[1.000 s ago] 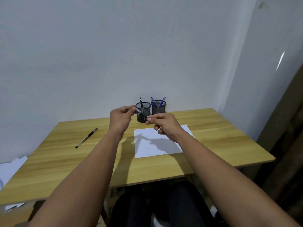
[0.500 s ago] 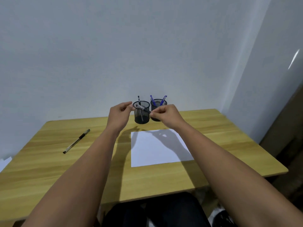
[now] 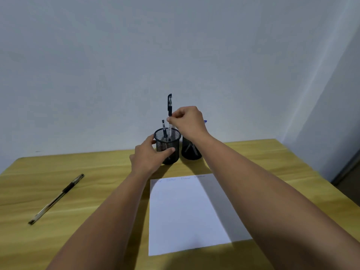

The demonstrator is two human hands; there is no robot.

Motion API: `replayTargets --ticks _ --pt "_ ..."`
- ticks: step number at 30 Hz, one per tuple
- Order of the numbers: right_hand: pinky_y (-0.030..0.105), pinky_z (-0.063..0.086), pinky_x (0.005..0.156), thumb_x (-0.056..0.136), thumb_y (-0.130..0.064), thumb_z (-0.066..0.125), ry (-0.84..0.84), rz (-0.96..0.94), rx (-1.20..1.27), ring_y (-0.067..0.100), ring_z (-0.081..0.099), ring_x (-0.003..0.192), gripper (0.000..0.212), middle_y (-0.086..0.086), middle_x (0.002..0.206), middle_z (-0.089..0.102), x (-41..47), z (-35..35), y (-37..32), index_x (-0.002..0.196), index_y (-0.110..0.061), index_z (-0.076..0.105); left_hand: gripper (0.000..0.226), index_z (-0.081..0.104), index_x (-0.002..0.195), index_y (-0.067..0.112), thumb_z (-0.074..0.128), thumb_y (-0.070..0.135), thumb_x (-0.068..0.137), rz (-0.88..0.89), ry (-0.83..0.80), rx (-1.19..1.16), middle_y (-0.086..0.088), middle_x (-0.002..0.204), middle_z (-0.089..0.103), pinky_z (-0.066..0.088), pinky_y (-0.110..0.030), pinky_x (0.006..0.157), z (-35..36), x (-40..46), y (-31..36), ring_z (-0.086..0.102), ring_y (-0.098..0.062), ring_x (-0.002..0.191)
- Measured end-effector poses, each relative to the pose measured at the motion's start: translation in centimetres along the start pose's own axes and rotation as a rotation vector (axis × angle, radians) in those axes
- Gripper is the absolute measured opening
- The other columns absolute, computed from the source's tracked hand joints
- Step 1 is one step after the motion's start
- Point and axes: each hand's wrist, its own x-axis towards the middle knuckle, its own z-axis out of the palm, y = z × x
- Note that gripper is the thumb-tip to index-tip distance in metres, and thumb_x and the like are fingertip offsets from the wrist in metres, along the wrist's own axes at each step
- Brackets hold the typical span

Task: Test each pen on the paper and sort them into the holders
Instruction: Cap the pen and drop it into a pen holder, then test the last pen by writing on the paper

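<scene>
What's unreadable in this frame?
- Right holder, head view: top and contents mostly hidden behind the right hand.
- Scribbles on the paper: too faint to read.
- Pen tip inside the left holder: lost in mesh.
- Left hand covers that holder's near side.

Unreadable faint scribbles on paper [image 3: 187, 211]

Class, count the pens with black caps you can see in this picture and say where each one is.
3: one lying on the wooden table at left; one standing in the left black mesh holder at; one in the right hand, lowered into it. Others may be hidden.
</scene>
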Motion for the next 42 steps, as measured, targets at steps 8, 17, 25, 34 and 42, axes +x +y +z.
replayTargets --ticks 8,17,25,34,42 --pt "0.036 0.060 0.084 0.087 -0.030 0.081 -0.065 -0.015 -0.351 0.023 0.072 0.099 0.016 0.001 0.106 0.080 -1.3 1.4 -0.2 0.101 -0.020 0.081 0.086 0.049 0.143 0.038 0.072 0.073 0.067 -0.004 -0.019 -0.018 0.015 0.131 0.064 0.043 -0.052 0.101 -0.9 -0.7 -0.8 0.058 -0.017 0.121" --pt "0.036 0.060 0.087 0.089 -0.027 0.072 -0.192 -0.138 -0.258 0.019 0.071 0.101 0.018 -0.003 0.106 0.078 -6.8 4.5 -7.0 0.103 -0.022 0.081 0.048 0.064 0.130 0.026 0.073 0.045 0.087 -0.038 0.072 0.121 0.008 0.121 0.069 0.054 -0.040 0.091 -14.4 -4.8 -5.2 0.062 -0.012 0.106" --pt "0.039 0.059 0.095 0.093 -0.022 0.067 -0.544 -0.275 -0.358 0.021 0.070 0.110 0.025 -0.003 0.117 0.076 -12.1 13.5 -10.0 0.116 -0.023 0.077 0.052 0.068 0.124 0.028 0.068 0.059 0.082 -0.153 0.054 0.475 0.005 0.119 0.067 0.056 -0.038 0.084 -21.0 -9.9 -12.8 0.063 -0.019 0.107" --pt "0.044 0.054 0.079 0.101 -0.012 0.053 -0.733 -0.610 -0.708 0.028 0.056 0.110 0.022 0.004 0.118 0.064 -15.8 21.3 -8.6 0.114 -0.021 0.069 0.013 0.074 0.100 0.034 0.063 0.035 0.092 -0.021 0.065 0.489 0.011 0.097 0.064 0.052 -0.043 0.081 -20.6 -11.9 -18.3 0.060 -0.020 0.099" --pt "0.038 0.047 0.071 0.102 -0.013 0.057 -0.529 -0.636 -0.674 0.026 0.059 0.090 0.021 0.002 0.110 0.059 -15.8 17.5 -7.6 0.119 -0.020 0.069 0.036 0.065 0.126 0.034 0.070 0.035 0.090 0.090 0.239 0.231 0.010 0.112 0.064 0.050 -0.047 0.092 -20.2 -11.6 -16.5 0.057 -0.017 0.110"
